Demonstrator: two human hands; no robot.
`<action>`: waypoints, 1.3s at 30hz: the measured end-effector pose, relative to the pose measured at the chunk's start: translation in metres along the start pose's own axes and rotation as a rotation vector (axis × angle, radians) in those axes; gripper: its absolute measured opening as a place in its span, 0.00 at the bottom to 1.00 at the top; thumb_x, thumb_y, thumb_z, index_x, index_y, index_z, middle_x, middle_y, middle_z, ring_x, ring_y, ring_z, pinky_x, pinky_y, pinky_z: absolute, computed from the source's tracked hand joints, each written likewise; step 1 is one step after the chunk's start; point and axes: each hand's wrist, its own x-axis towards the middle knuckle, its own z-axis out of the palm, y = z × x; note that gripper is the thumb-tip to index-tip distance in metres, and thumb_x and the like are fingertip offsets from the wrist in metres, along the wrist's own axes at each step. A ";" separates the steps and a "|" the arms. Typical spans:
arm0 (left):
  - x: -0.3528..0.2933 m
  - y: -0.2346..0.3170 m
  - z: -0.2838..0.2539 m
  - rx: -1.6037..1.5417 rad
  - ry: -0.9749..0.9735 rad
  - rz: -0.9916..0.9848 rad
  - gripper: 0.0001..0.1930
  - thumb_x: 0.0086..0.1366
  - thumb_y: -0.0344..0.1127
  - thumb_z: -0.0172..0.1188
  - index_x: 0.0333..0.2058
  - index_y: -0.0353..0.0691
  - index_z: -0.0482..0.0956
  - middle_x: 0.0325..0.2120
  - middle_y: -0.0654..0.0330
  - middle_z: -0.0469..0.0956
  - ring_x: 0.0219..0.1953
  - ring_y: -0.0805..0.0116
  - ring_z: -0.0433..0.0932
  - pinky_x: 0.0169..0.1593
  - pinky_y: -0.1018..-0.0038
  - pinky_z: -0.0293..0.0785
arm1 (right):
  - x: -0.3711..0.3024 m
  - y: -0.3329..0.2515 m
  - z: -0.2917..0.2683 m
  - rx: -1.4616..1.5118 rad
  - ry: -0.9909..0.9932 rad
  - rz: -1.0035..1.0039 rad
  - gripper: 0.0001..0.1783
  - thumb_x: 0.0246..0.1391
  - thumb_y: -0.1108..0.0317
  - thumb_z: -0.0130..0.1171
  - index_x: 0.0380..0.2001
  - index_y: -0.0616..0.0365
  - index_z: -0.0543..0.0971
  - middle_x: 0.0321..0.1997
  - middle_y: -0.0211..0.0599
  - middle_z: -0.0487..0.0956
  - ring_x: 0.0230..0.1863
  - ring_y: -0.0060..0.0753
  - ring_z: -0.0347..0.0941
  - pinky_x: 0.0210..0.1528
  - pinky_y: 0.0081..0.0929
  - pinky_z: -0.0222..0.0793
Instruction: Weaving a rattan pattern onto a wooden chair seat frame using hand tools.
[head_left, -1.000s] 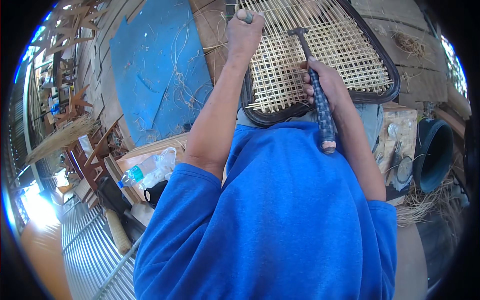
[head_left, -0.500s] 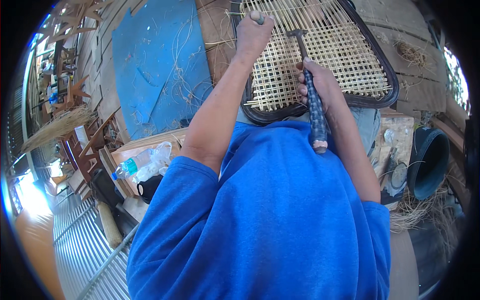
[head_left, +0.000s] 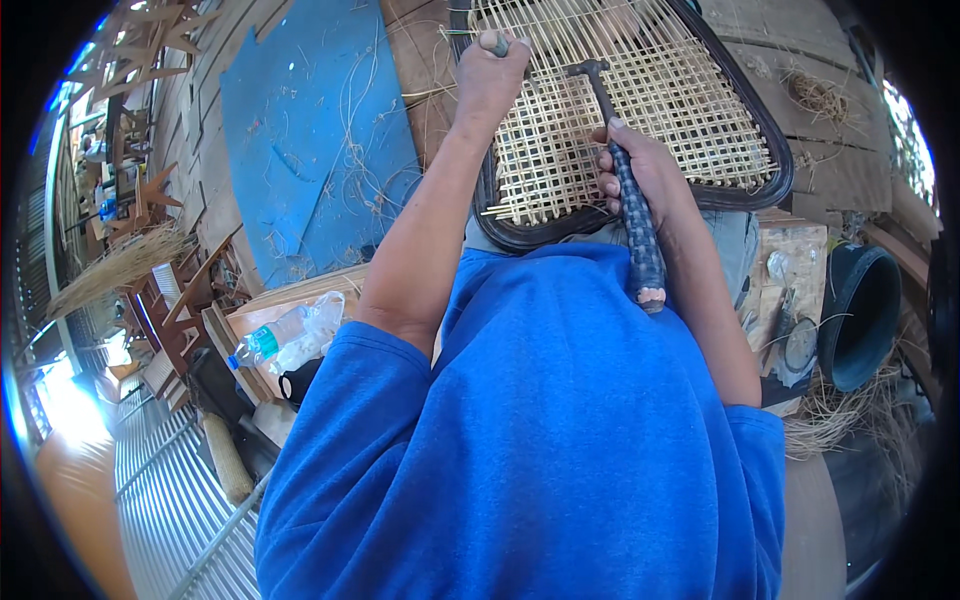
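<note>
I stand near a person in a blue shirt [head_left: 570, 420], which fills the lower middle of the frame. A blue sheet [head_left: 310, 140] lies on the plank floor at the upper left, with loose strands scattered on it. At the top centre is the woven cane panel [head_left: 665, 110] with its dark rim; its near edge is above the grey trousers [head_left: 738, 232]. The panel is under and between the two hands, and reaches farther to the right than both. At the right side a dark bucket [head_left: 862, 310] shows its open mouth.

The hammer [head_left: 636, 215] has a checkered handle; its head is over the weave, but I cannot tell if it touches. The right hand [head_left: 650, 170] is closed around this handle, above the near part of the panel. At the lower left of centre lies a clear bottle [head_left: 275, 338]. The left hand [head_left: 488, 85], at the panel's left rim, is closed in a fist upon a small tool [head_left: 494, 42]; its rounded end stands out on top.
</note>
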 end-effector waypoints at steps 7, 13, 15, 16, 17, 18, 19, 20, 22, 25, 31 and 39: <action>-0.001 0.007 0.000 0.065 -0.044 0.009 0.09 0.53 0.37 0.60 0.24 0.36 0.74 0.16 0.64 0.73 0.20 0.77 0.70 0.26 0.77 0.68 | -0.005 -0.002 0.007 -0.164 -0.027 0.080 0.17 0.59 0.57 0.44 0.40 0.62 0.66 0.19 0.26 0.66 0.11 0.17 0.60 0.08 0.16 0.56; 0.002 0.016 0.003 -0.103 -0.036 -0.021 0.09 0.55 0.37 0.59 0.25 0.37 0.75 0.16 0.66 0.72 0.16 0.80 0.67 0.21 0.81 0.64 | -0.001 -0.008 -0.004 -0.089 0.047 -0.029 0.17 0.57 0.57 0.46 0.37 0.61 0.69 0.19 0.27 0.67 0.12 0.19 0.62 0.11 0.19 0.59; 0.003 0.012 0.008 -0.135 -0.044 -0.039 0.09 0.56 0.38 0.59 0.26 0.37 0.76 0.17 0.67 0.72 0.14 0.82 0.64 0.19 0.83 0.60 | -0.001 -0.008 -0.002 -0.090 0.049 -0.035 0.17 0.57 0.57 0.46 0.38 0.61 0.69 0.19 0.27 0.67 0.12 0.18 0.61 0.11 0.19 0.59; 0.004 0.010 0.010 -0.147 -0.031 -0.019 0.09 0.56 0.38 0.59 0.25 0.37 0.76 0.16 0.67 0.71 0.14 0.82 0.64 0.19 0.83 0.60 | -0.001 -0.007 -0.002 -0.093 0.051 -0.040 0.17 0.57 0.57 0.46 0.38 0.62 0.69 0.19 0.27 0.67 0.12 0.18 0.61 0.11 0.19 0.59; 0.005 0.007 0.012 -0.160 -0.017 0.002 0.09 0.56 0.38 0.59 0.25 0.38 0.76 0.15 0.67 0.71 0.14 0.82 0.64 0.18 0.83 0.61 | -0.001 -0.007 -0.002 -0.095 0.052 -0.045 0.17 0.57 0.57 0.46 0.39 0.62 0.69 0.19 0.27 0.67 0.12 0.18 0.61 0.11 0.19 0.59; 0.007 0.003 0.012 -0.158 -0.019 0.002 0.09 0.56 0.38 0.59 0.25 0.38 0.76 0.15 0.67 0.71 0.14 0.82 0.64 0.18 0.83 0.61 | 0.000 -0.006 -0.002 -0.092 0.053 -0.045 0.17 0.57 0.57 0.46 0.39 0.62 0.69 0.19 0.27 0.67 0.12 0.18 0.61 0.11 0.19 0.59; 0.008 -0.001 0.012 -0.107 -0.002 0.025 0.09 0.56 0.38 0.59 0.25 0.38 0.75 0.15 0.67 0.71 0.14 0.82 0.64 0.19 0.83 0.61 | 0.001 -0.006 -0.002 -0.061 0.049 -0.046 0.17 0.57 0.57 0.46 0.38 0.62 0.69 0.19 0.27 0.67 0.13 0.18 0.62 0.11 0.19 0.59; 0.009 -0.005 0.012 -0.056 0.016 0.048 0.09 0.56 0.37 0.59 0.25 0.38 0.75 0.15 0.67 0.71 0.14 0.82 0.65 0.19 0.83 0.62 | 0.002 -0.005 -0.002 -0.029 0.044 -0.047 0.16 0.57 0.57 0.46 0.37 0.61 0.70 0.19 0.27 0.67 0.13 0.18 0.62 0.11 0.19 0.59; 0.007 0.000 0.015 -0.018 0.013 0.050 0.09 0.56 0.37 0.59 0.25 0.38 0.75 0.15 0.67 0.71 0.14 0.82 0.65 0.19 0.83 0.62 | 0.006 -0.002 0.001 0.027 0.051 -0.053 0.17 0.58 0.57 0.45 0.39 0.62 0.68 0.19 0.26 0.66 0.13 0.18 0.61 0.10 0.18 0.59; -0.001 0.018 0.019 0.071 0.010 0.056 0.08 0.55 0.35 0.59 0.25 0.37 0.74 0.15 0.66 0.71 0.16 0.80 0.68 0.21 0.81 0.65 | 0.005 -0.001 0.007 0.047 0.064 -0.048 0.18 0.59 0.57 0.44 0.40 0.62 0.67 0.19 0.26 0.65 0.12 0.18 0.60 0.09 0.18 0.58; -0.001 0.022 0.004 -0.062 0.012 0.040 0.08 0.55 0.35 0.58 0.25 0.38 0.73 0.15 0.66 0.71 0.16 0.81 0.67 0.20 0.82 0.64 | -0.001 -0.004 -0.001 -0.057 0.072 -0.031 0.17 0.59 0.56 0.44 0.40 0.62 0.67 0.19 0.25 0.65 0.12 0.17 0.60 0.09 0.17 0.57; 0.011 0.008 0.012 -0.074 -0.014 -0.013 0.08 0.56 0.36 0.58 0.27 0.38 0.74 0.15 0.67 0.71 0.14 0.81 0.66 0.18 0.83 0.62 | 0.001 -0.004 0.000 0.000 0.025 -0.031 0.18 0.59 0.57 0.44 0.41 0.62 0.67 0.20 0.26 0.66 0.13 0.17 0.61 0.10 0.16 0.58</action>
